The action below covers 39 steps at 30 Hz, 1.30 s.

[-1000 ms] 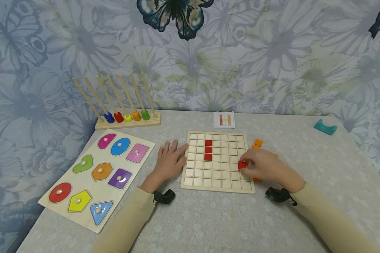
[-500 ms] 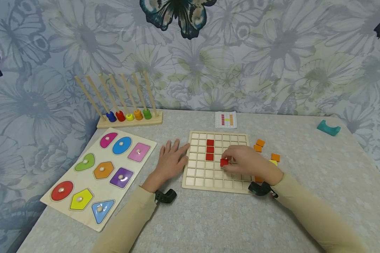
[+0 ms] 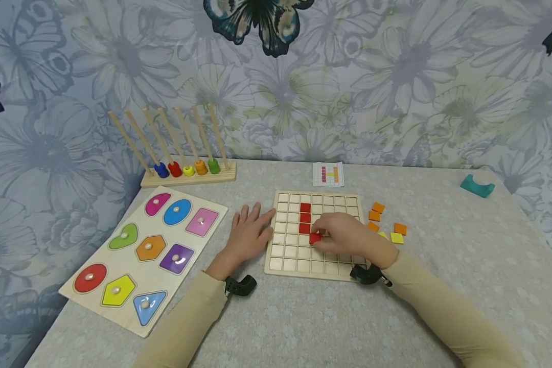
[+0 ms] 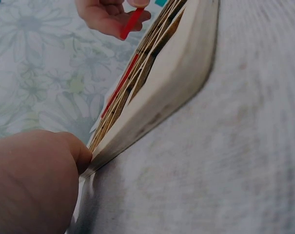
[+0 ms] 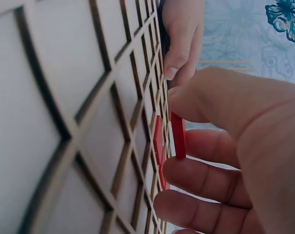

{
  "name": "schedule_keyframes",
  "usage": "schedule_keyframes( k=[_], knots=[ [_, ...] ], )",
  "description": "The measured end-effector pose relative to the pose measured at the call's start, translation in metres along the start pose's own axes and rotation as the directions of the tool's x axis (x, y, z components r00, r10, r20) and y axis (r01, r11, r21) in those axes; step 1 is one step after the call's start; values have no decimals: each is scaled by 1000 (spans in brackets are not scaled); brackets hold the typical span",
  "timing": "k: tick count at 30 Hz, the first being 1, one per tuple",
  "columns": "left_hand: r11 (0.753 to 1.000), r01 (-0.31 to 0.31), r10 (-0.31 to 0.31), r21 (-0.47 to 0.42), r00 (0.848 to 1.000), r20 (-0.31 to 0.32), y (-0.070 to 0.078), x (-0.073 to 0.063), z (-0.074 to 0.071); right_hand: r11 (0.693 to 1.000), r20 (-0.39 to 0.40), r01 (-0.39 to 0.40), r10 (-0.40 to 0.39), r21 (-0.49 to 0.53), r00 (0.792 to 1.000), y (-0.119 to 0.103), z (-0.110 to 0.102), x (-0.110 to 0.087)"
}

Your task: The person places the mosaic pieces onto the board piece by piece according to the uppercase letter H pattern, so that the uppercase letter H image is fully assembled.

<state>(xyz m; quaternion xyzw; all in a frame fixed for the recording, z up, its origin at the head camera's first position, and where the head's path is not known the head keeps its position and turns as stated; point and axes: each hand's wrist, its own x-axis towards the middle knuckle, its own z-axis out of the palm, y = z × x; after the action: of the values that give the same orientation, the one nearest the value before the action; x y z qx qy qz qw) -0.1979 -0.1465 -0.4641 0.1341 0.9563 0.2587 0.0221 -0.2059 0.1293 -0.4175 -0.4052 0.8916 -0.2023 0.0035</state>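
Note:
My right hand (image 3: 349, 235) pinches a red square tile (image 3: 315, 238) between thumb and fingers, just over the wooden grid board (image 3: 299, 266). In the right wrist view the pinched tile (image 5: 178, 135) stands on edge, slightly apart from the grid. A column of 3 red tiles (image 3: 305, 217) lies in the board's cells, up and left of the pinched one. My left hand (image 3: 247, 232) rests flat on the table with fingers spread, its fingertips touching the board's left edge. In the left wrist view the thumb (image 4: 74, 148) meets the board's side (image 4: 152, 109).
Several orange tiles (image 3: 400, 228) and yellow tiles (image 3: 397, 238) lie right of the board. Behind it is a small pattern card (image 3: 328, 174). A shape puzzle (image 3: 149, 260) and a peg stacker (image 3: 188, 174) stand left. A teal curved piece (image 3: 477, 186) lies far right.
My right hand has carried the red tile leftward across the board, from its right edge to beside the red column. The left hand stays in place. More loose tiles now show at right.

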Motion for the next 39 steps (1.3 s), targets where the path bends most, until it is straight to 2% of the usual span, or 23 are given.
schedule_keyframes(
  k=[6,16,23,29,39],
  knots=[
    [1000,2,-2,1,1000,1,0,0,0,1000,29,-15,16,-12,999,-1,4,3],
    [1000,-2,2,0,1000,5,1,0,0,999,23,-7,8,-31,1000,-3,7,8],
    [1000,-4,4,-4,1000,0,1,0,0,999,49,-25,26,-32,998,-4,10,13],
    [1000,-4,4,-8,1000,4,1,0,0,1000,38,-13,14,-10,999,-6,13,17],
    [1000,5,-5,-1,1000,4,1,0,-1,1000,32,-4,5,-30,999,-5,17,19]
  ],
)
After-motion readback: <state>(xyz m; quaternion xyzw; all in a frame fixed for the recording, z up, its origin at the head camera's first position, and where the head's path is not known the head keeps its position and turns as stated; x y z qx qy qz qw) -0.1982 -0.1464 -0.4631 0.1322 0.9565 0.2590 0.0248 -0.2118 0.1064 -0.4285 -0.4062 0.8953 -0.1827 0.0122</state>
